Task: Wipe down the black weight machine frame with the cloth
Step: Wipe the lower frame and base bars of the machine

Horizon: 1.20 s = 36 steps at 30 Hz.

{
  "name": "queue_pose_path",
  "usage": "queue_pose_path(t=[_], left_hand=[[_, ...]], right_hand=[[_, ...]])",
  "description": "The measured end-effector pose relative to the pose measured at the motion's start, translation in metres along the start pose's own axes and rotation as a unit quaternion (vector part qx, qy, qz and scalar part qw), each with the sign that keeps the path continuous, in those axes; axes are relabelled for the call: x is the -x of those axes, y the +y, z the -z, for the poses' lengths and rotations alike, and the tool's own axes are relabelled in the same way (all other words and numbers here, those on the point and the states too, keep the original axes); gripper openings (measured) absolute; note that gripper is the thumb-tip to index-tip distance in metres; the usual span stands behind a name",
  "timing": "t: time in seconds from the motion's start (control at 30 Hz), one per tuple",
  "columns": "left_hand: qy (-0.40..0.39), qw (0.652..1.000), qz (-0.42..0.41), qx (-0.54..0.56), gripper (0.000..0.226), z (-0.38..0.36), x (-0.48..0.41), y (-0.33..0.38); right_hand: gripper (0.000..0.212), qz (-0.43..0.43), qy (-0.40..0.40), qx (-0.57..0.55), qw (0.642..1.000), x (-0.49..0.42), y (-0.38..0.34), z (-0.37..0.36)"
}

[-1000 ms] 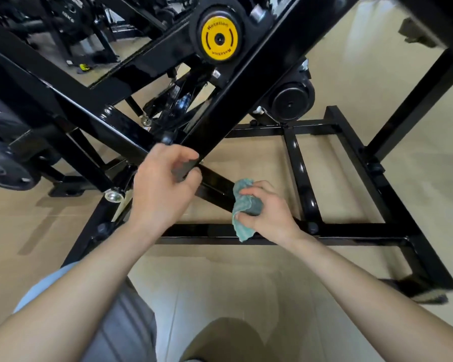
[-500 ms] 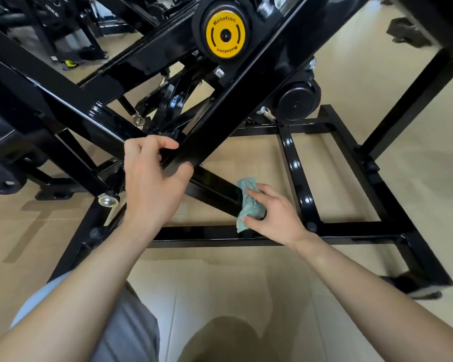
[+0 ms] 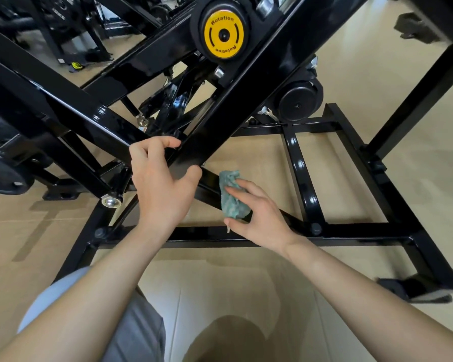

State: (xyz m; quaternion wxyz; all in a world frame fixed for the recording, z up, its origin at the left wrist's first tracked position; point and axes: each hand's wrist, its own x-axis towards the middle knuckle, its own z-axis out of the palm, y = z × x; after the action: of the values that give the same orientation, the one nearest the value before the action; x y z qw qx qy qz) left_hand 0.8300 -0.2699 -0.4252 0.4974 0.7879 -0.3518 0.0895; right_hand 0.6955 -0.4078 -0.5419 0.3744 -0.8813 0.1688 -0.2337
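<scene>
The black weight machine frame (image 3: pixel 248 82) fills the upper half of the head view, its glossy bars crossing over a rectangular base on the floor. My left hand (image 3: pixel 162 184) grips the lower end of a thick diagonal bar, thumb on the near face and fingers curled over the far edge. To its right, my right hand (image 3: pixel 256 212) presses a crumpled teal cloth (image 3: pixel 231 197) against a lower diagonal bar that runs down to the front base rail (image 3: pixel 350 228).
A yellow "Rotation" pivot cap (image 3: pixel 224 35) sits on the frame above my hands, and a black round roller (image 3: pixel 298 104) hangs at the right. Weight plates (image 3: pixel 3 163) stand at the far left. Beige tiled floor (image 3: pixel 246 283) lies below, with my knees at the bottom.
My right hand has slid the cloth a short way along the lower diagonal bar. My left hand has loosened from a full wrap and shifted slightly on the thick bar.
</scene>
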Motion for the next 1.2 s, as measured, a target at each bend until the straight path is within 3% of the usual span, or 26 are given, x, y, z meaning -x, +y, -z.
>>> queue_pose_path(t=[0.3,0.5,0.7,0.93,1.07,1.2], left_hand=[[0.008,1.0,0.01,-0.002,0.046,-0.004,0.006,0.003],[0.054,0.998,0.016,-0.03,0.046,-0.012,0.006,0.007],[0.083,0.995,0.011,-0.062,0.046,-0.018,0.009,0.006],[0.113,0.989,0.021,-0.093,0.045,-0.022,0.015,0.014],[0.103,0.982,0.026,-0.153,0.043,-0.021,0.012,0.027],[0.035,0.972,0.014,-0.232,0.041,-0.003,0.007,0.032]], right_hand=[[0.063,-0.118,0.018,0.08,0.99,0.023,0.049,0.016],[0.056,-0.069,0.042,0.056,0.995,0.008,0.022,0.004],[0.056,-0.005,0.016,0.074,0.997,0.002,0.01,0.005],[0.029,-0.079,0.073,0.182,0.977,0.025,0.029,0.001],[0.025,-0.046,0.112,0.082,0.989,0.028,0.011,-0.011],[0.026,0.005,0.091,-0.046,0.995,0.021,-0.008,-0.013]])
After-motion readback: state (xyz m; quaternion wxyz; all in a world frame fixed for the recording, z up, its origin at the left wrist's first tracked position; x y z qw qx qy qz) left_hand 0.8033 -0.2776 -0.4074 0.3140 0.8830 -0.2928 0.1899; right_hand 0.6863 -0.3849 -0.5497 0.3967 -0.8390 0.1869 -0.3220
